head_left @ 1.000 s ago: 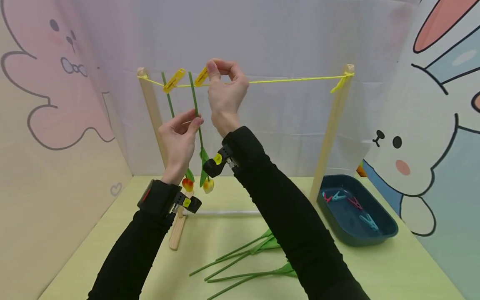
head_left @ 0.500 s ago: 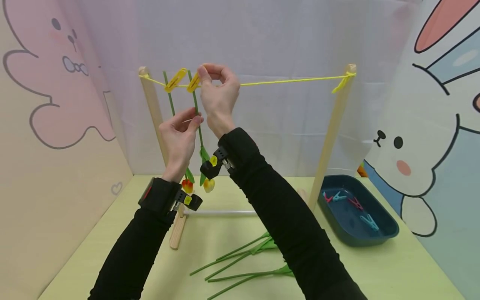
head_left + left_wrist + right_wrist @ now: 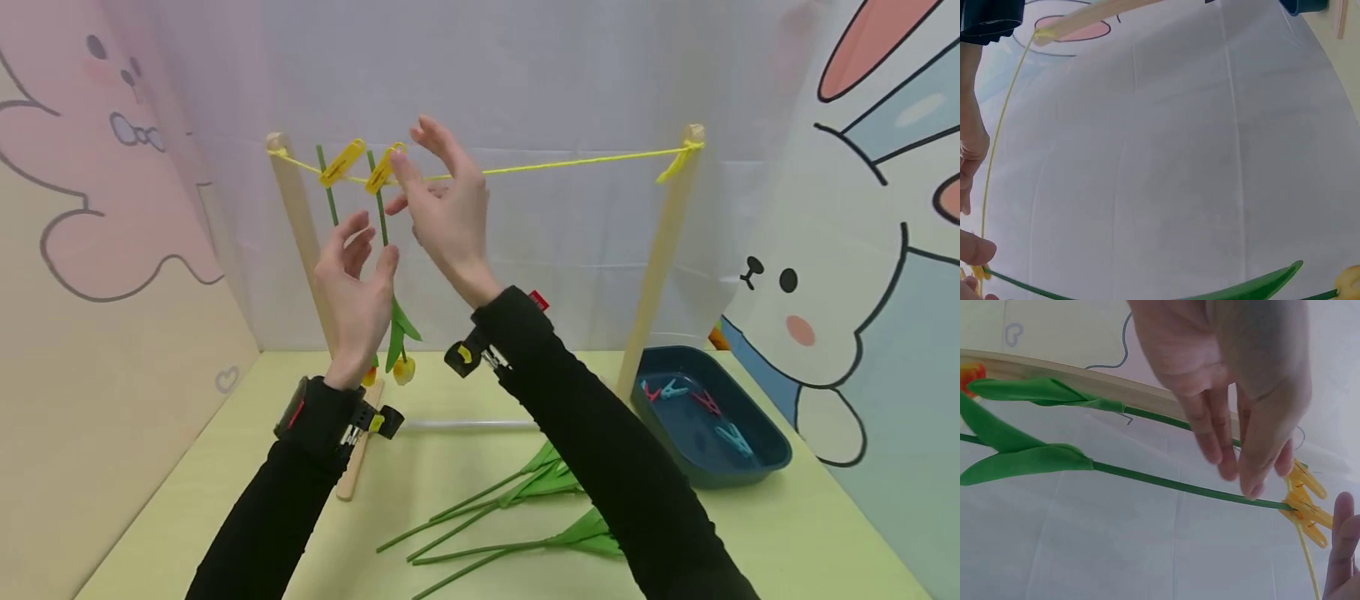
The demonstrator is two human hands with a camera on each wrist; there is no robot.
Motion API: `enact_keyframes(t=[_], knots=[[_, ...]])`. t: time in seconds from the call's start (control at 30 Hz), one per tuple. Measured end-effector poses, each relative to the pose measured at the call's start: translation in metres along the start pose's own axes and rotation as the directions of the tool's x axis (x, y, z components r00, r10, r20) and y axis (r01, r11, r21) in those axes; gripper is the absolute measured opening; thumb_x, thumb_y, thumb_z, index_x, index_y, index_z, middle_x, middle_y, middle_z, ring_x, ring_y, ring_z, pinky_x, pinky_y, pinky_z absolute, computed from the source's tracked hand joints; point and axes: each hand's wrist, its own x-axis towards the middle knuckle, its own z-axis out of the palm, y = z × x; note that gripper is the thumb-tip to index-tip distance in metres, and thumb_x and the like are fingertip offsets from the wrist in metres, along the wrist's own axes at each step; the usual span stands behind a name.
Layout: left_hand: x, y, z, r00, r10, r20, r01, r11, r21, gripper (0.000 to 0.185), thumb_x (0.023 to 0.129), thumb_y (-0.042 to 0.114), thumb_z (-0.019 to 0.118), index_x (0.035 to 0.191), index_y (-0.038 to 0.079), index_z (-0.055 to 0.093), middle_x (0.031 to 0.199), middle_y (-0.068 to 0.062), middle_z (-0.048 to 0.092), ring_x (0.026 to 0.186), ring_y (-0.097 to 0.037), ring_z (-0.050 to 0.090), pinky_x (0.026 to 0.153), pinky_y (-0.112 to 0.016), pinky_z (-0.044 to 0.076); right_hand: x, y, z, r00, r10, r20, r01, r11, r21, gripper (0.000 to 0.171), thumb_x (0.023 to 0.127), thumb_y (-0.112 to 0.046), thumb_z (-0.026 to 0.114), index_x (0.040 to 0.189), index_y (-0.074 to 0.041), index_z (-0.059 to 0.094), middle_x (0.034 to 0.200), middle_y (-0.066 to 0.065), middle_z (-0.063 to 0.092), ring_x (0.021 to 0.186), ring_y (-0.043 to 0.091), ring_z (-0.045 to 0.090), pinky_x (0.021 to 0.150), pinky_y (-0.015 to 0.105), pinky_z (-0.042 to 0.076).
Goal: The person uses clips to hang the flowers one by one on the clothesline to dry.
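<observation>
Against white sheeting, both hands (image 3: 356, 287) (image 3: 442, 208) spread, seemingly clear of pegged stem (image 3: 382, 218).

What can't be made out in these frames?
- Flower heads on the table stems: head view, hidden behind the right sleeve.
- Left hand in its own wrist view: only fingertips at the left edge.
- Pegs in the blue tray: too small to count reliably.
- First flower's head: behind the left wrist.
</observation>
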Motion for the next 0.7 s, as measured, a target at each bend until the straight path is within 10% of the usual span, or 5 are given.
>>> enact_keyframes(t=[0.2, 0.3, 0.43, 0.6, 0.7], knots=[[-0.045, -0.004, 0.006, 0.976, 0.147, 0.158, -0.160, 0.985, 0.068, 0.027, 0.093, -0.002, 0.064, 0.119, -0.007, 0.062, 0.121, -0.023, 0.064, 0.116, -0.033, 0.059, 0.107, -0.040, 0.047, -0.047, 0.014, -0.049, 0.988, -0.064, 0.142, 0.069, 0.997, -0.032, 0.034, 0.100, -0.002, 0.059, 0.133, 0.005, 0.056, 0.132, 0.020, 0.060, 0.069, 0.008, 0.067, 0.044, 0.025, 0.043], [-0.072, -0.016, 0.000, 0.900, 0.076, 0.429, -0.141, 0.983, 0.120, 0.020, 0.095, 0.002, 0.065, 0.114, -0.003, 0.067, 0.112, -0.019, 0.071, 0.104, -0.031, 0.064, 0.096, -0.041, 0.051, -0.076, 0.029, -0.083, 0.964, 0.010, 0.265, -0.009, 1.000, -0.007, 0.026, 0.103, -0.005, 0.055, 0.122, 0.012, 0.060, 0.116, 0.029, 0.063, 0.074, 0.006, 0.066, 0.046, 0.025, 0.046], [-0.103, -0.044, -0.011, 0.683, -0.109, 0.723, -0.067, 0.975, 0.210, 0.013, 0.098, 0.010, 0.066, 0.108, 0.006, 0.072, 0.102, -0.009, 0.074, 0.091, -0.018, 0.067, 0.085, -0.031, 0.055, -0.116, 0.053, -0.130, 0.887, 0.136, 0.441, -0.133, 0.990, -0.037, 0.037, 0.108, -0.021, 0.048, 0.115, 0.013, 0.062, 0.098, 0.020, 0.067, 0.080, 0.009, 0.065, 0.051, 0.028, 0.051], [-0.130, -0.085, -0.026, 0.300, -0.313, 0.901, 0.026, 0.947, 0.321, 0.012, 0.097, 0.016, 0.067, 0.092, 0.008, 0.074, 0.087, -0.002, 0.072, 0.075, -0.004, 0.061, 0.067, -0.021, 0.050, -0.155, 0.077, -0.180, 0.849, 0.283, 0.446, -0.236, 0.959, -0.159, 0.027, 0.108, -0.019, 0.049, 0.103, 0.000, 0.067, 0.088, 0.009, 0.066, 0.079, 0.011, 0.063, 0.058, 0.033, 0.054], [-0.143, -0.104, -0.030, 0.182, -0.371, 0.910, 0.070, 0.929, 0.365, 0.015, 0.096, 0.018, 0.069, 0.087, 0.007, 0.073, 0.082, -0.002, 0.070, 0.070, -0.003, 0.056, 0.063, -0.021, 0.046, -0.172, 0.089, -0.202, 0.847, 0.366, 0.386, -0.298, 0.928, -0.225, 0.021, 0.106, -0.015, 0.053, 0.095, -0.006, 0.068, 0.085, 0.007, 0.066, 0.072, 0.014, 0.062, 0.060, 0.034, 0.055]])
